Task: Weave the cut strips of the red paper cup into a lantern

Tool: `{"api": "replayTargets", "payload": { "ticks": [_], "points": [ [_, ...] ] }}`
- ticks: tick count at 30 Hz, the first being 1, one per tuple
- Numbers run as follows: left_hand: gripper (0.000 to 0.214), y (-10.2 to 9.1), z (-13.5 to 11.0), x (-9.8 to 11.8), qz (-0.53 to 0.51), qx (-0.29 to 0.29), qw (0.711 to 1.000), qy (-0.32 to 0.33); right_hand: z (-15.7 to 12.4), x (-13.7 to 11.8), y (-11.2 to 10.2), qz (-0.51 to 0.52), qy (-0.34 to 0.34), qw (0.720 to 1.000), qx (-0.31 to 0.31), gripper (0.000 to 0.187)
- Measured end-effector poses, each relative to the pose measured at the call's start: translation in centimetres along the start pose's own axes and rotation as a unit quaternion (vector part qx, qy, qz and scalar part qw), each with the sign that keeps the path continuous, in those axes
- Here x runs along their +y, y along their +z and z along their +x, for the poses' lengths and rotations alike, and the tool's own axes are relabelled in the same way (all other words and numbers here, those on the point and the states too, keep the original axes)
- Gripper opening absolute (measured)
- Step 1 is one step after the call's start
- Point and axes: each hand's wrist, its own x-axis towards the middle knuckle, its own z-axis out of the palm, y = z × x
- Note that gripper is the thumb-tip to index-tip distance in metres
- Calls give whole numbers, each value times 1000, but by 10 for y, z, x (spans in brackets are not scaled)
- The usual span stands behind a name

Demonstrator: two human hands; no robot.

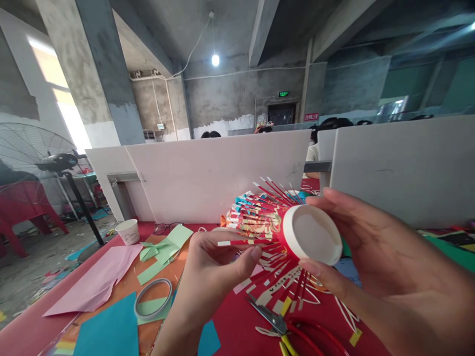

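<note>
The red, patterned paper cup with a white round base (313, 236) is held up above the tabletop (237, 319), between your two hands, its sides cut into narrow strips that fan outward. It lies just left of your right hand (386, 269), which has the base gripped at the rim: thumb below, fingers above, palm turned toward the cup. The base faces you, tilted a little to the right.

Your left hand (213, 264) is at the cup's other side, its forearm rising from below. Its fingers are bent in among the strips; one red strip with a white tip (224, 243) lies across them, your thumb's tip just beneath. You can't tell from this view whether it is pinched.

Under the cup, the red-handled metal scissors (272, 318) lie open-bladed on the tabletop. Toward the tabletop's left edge lies a pink paper sheet (98, 279), and a small white paper cup (128, 232) stands near the far left corner.
</note>
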Motion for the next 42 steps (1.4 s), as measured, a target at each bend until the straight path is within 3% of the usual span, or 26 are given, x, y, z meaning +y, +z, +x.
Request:
{"api": "replayTargets", "payload": {
  "ticks": [5,13,16,21,27,37,42],
  "points": [
    [11,3,-2,3,29,13,999,14,1,-3,3,15,31,999,5,52],
    [11,-2,-1,6,69,-22,996,48,0,-5,1,35,37,999,4,53],
    [5,-4,-2,5,85,-37,995,26,0,-4,1,29,41,999,13,54],
    [8,1,-2,-1,11,-2,1000,-25,0,-4,2,34,29,999,19,54],
    [11,2,-2,-6,-37,-35,997,-55,0,-4,3,36,11,999,7,54],
    [6,3,-9,3,66,2,997,-24,1,0,0,0,-7,1000,-10,54],
    [5,-5,-6,5,89,-36,995,-19,0,-1,0,22,-9,1000,-3,54]
  ]
}}
